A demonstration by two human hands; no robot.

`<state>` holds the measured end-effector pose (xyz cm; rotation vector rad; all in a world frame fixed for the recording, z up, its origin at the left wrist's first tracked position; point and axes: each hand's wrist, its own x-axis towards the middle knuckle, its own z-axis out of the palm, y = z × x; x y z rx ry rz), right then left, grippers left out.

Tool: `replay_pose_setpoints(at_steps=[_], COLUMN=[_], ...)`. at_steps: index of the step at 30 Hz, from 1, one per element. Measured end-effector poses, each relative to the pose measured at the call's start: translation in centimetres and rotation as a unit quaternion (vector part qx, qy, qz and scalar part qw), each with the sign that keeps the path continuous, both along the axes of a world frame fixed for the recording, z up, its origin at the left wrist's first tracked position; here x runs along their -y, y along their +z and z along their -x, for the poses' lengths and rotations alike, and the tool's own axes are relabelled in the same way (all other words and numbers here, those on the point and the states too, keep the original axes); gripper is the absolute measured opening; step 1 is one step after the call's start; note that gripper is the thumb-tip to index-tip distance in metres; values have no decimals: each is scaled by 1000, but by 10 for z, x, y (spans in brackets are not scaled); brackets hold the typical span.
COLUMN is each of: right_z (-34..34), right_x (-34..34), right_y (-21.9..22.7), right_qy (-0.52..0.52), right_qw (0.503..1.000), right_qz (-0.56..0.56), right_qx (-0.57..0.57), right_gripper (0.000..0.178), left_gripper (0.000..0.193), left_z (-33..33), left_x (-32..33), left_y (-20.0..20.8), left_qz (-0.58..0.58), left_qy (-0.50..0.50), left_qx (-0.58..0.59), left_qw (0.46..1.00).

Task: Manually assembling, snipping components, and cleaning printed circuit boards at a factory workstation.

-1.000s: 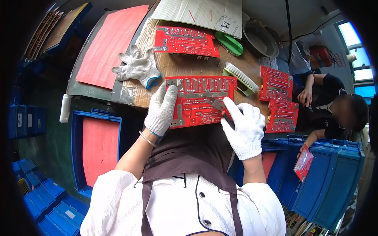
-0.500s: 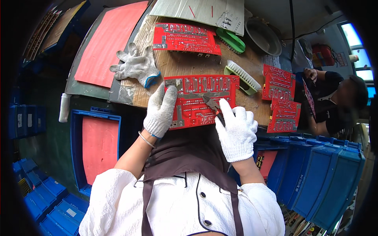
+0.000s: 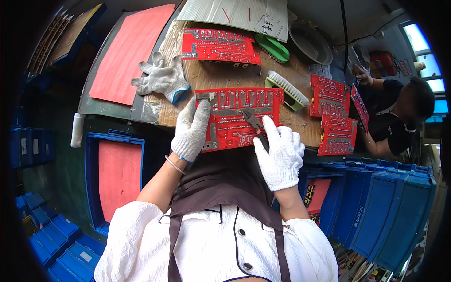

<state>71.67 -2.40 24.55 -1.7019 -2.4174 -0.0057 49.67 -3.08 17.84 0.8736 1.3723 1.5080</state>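
Note:
A red circuit board (image 3: 235, 124) with silvery solder tracks lies tilted at the near edge of the workbench. My left hand (image 3: 191, 129), in a white knitted glove, grips its left end, thumb on the face and the other fingers partly hidden. My right hand (image 3: 281, 152), gloved the same way, is closed round a pair of cutting pliers (image 3: 254, 121) with red and black handles. The pliers' jaws rest over the middle of the board, near the grey solder band. Whether they touch a lead is too small to tell.
Beyond lie another red board (image 3: 221, 46), a green brush (image 3: 272, 48), a white-bristled brush (image 3: 287, 89), a loose glove (image 3: 163, 77) and a metal basin (image 3: 310, 43). Two boards (image 3: 330, 96) lie to the right, near a co-worker (image 3: 394, 113). Blue crates (image 3: 376, 211) stand on both sides.
The pliers' jaws have shifted slightly on the board, and my right hand has moved a little with them. My left hand keeps its grip. The co-worker has shifted, holding a board.

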Motion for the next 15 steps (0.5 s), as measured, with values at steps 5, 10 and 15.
replay_pose_setpoints(at_steps=[5, 10, 15], right_z=[4, 4, 2], right_x=[3, -1, -2], right_y=[2, 10, 3], right_qy=[6, 18, 24], right_qw=[998, 996, 998], right_qz=[-39, -19, 2], right_qx=[49, 91, 64], right_gripper=[59, 57, 54], left_gripper=[41, 41, 41], left_z=[0, 1, 0], left_x=[1, 1, 2], left_y=[2, -5, -1], left_qz=[-8, -17, -23], left_qy=[4, 6, 0], left_qx=[-5, -7, -11], left_qw=[1000, 1000, 1000])
